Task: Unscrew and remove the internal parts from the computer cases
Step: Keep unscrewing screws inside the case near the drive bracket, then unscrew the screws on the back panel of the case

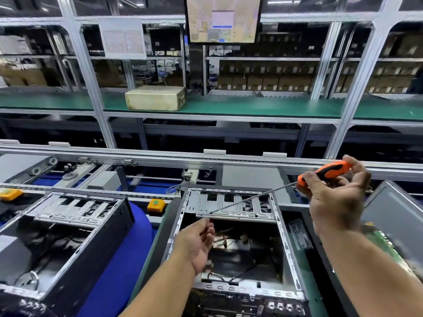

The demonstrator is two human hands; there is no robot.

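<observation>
Overhead, green shelf (251, 106), cream box (155, 98).

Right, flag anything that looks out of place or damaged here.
Nothing looks damaged. The right hand grips the screwdriver, its tip on the open case's metal bracket. A loose panel leans tilted at the right.

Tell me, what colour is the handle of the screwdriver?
Orange with black parts, seen in the head view; the right hand grips the screwdriver.
</observation>
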